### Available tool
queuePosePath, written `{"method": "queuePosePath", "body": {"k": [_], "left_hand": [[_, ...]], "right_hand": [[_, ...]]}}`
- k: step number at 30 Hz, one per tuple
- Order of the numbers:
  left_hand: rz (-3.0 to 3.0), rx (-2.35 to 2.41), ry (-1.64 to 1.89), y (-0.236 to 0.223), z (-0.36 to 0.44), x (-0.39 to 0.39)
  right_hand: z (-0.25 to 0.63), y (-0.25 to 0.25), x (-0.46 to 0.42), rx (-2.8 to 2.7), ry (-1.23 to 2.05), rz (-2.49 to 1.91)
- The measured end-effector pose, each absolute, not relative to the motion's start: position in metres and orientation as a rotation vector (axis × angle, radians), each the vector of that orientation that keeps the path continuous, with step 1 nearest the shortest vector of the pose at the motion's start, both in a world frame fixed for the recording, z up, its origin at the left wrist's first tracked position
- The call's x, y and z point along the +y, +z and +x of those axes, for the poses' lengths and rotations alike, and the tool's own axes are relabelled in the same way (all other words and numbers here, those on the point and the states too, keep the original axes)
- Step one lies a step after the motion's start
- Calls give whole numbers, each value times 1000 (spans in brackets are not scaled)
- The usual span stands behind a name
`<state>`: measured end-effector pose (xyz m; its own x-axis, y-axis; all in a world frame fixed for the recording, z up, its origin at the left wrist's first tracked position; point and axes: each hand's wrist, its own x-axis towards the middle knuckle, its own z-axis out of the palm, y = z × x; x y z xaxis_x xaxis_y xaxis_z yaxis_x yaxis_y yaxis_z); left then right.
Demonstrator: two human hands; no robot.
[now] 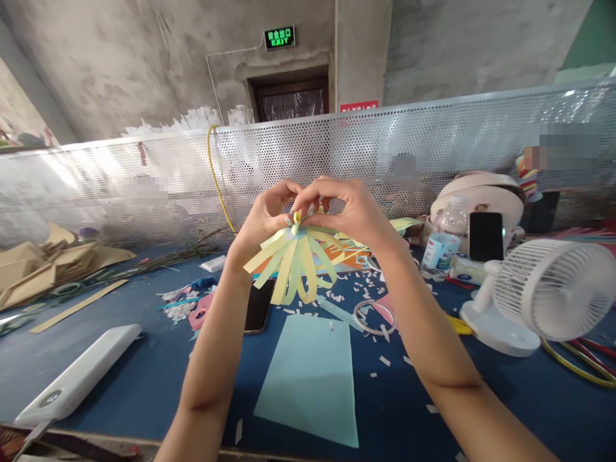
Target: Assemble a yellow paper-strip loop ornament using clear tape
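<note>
Head camera view showed both my hands raised over the blue table [158,385], closed in on a fringed paper piece [289,263] of yellow and pale green strips. My left hand [270,208] pinched its narrow top between thumb and fingers from one side; my right hand [349,204] met it there from the other, fingertips gripping the same rolled neck. Its strips fanned out and down beneath my fingers, some of them looped at the bottom, all clear of the tabletop.

Nearer to me lay a light blue sheet [310,378], flat on the table, with a dark phone [258,311] just beside it, partly behind my left forearm. Small paper scraps [385,360] were strewn around a white ring [355,314] to the right. Farther right stood a white fan [553,289] and a labelled bottle [440,247]; a long white device [84,375] lay at far left.
</note>
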<state>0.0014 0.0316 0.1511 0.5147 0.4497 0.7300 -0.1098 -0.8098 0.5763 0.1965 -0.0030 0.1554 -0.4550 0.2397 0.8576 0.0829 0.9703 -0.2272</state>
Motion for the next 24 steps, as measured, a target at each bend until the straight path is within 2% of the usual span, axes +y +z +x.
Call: {"method": "queuePosePath", "body": {"k": [24], "left_hand": [[2223, 345, 1377, 146, 5, 36]], "right_hand": [[196, 157, -5, -2023, 207, -276]]}}
